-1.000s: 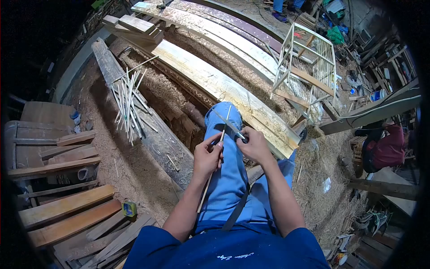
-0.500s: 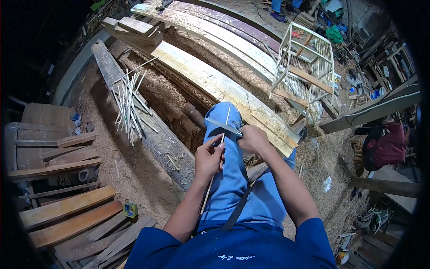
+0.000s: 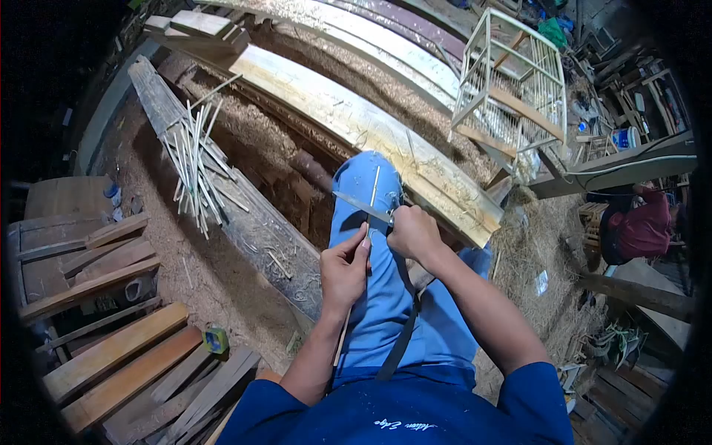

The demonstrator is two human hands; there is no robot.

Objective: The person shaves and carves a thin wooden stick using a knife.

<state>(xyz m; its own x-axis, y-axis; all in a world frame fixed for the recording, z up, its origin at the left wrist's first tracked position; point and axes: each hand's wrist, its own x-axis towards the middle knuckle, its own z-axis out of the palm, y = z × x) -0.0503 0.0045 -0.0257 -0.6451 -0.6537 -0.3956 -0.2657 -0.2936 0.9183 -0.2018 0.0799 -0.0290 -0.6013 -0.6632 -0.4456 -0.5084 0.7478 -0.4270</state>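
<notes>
My left hand (image 3: 345,273) is closed round a thin, pale stick (image 3: 376,182) that runs lengthwise over my jeans-clad leg (image 3: 363,174). The stick's lower end passes below my left wrist, along the forearm. My right hand (image 3: 413,233) grips the handle of a knife (image 3: 361,206), the handle mostly hidden by the fingers. The blade points left and lies across the stick, just beyond my left fingertips. A pile of similar thin sticks (image 3: 194,167) rests on a weathered plank (image 3: 256,222) to the left.
A slatted wooden cage (image 3: 512,89) stands at the upper right. A long board with shavings (image 3: 334,111) crosses beyond my knee. Cut timber (image 3: 122,348) and a yellow-green tape measure (image 3: 216,341) lie at lower left. Another person in a red top (image 3: 639,228) is at far right.
The view has shifted, so the surroundings sit slightly higher in the frame. Both hands keep their grips, and the knife still crosses the stick near the left fingertips.
</notes>
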